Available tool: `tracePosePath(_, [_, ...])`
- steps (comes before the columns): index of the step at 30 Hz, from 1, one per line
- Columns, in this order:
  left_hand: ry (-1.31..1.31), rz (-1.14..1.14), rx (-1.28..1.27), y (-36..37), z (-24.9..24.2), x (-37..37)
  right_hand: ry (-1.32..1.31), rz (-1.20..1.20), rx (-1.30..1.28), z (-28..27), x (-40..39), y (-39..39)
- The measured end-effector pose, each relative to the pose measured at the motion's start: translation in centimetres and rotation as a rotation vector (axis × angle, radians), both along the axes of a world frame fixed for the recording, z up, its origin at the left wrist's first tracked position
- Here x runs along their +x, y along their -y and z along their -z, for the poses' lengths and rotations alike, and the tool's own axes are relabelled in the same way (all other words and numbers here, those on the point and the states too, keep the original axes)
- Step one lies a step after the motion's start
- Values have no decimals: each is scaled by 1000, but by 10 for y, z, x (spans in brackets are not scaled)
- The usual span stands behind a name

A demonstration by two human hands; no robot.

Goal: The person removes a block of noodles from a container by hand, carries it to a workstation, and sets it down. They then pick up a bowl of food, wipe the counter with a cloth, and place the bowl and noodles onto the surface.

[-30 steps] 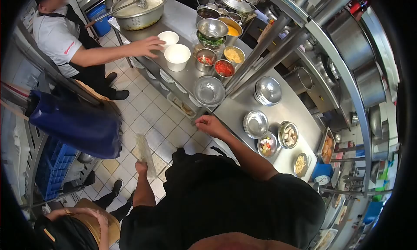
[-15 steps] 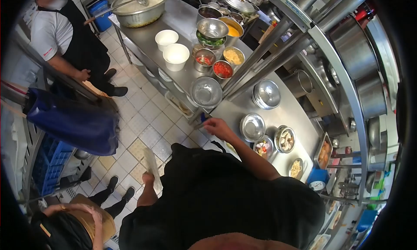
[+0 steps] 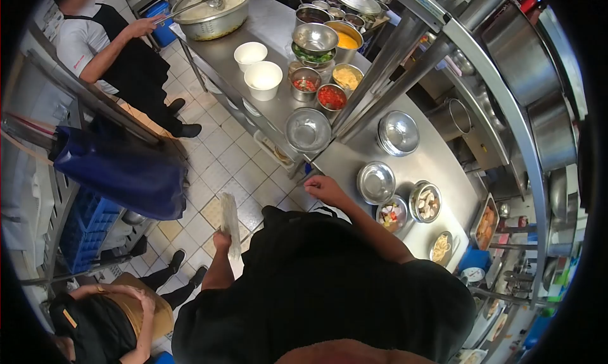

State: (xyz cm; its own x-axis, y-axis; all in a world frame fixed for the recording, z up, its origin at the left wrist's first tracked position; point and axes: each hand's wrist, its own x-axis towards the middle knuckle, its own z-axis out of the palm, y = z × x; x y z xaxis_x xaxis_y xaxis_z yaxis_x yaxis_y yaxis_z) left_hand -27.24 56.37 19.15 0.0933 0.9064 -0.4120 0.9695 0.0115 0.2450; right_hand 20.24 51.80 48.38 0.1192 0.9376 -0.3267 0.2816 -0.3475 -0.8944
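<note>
My left hand (image 3: 221, 239) is closed on a clear plastic bag (image 3: 230, 223), which hangs upright over the tiled floor. My right hand (image 3: 322, 190) is in the air near the corner of the steel counter (image 3: 332, 160), fingers curled together; whatever they might hold cannot be made out. Nearest to it are an empty steel bowl (image 3: 308, 130) on the table edge and stacked bowls (image 3: 375, 182) on the counter. Beside that stack are a bowl of mixed cut food (image 3: 391, 216) and a bowl of pale pieces (image 3: 425, 202).
Two white tubs (image 3: 263, 80), a bowl of red pieces (image 3: 331, 97) and a large rice pan (image 3: 212, 22) stand on the far table. One co-worker (image 3: 120, 47) stands at its left; another (image 3: 107, 313) is at lower left. A blue cover (image 3: 120, 174) hangs at left.
The standing co-worker has raised a hand to the ladle handle at the rice pan. The view has shifted slightly. My left hand still holds the bag; my right fingers stay curled.
</note>
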Motion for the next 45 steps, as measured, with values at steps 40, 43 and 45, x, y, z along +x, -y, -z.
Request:
tracePosePath(40, [-9, 15, -162, -13, -57, 51, -60, 133, -33, 5, 21, 40])
tracePosePath(43, [32, -73, -193, -13, -66, 53, -64, 135, -36, 7, 20, 41])
tracePosePath(45, [31, -107, -203, -14, -67, 53, -55, 136, -34, 6, 18, 42])
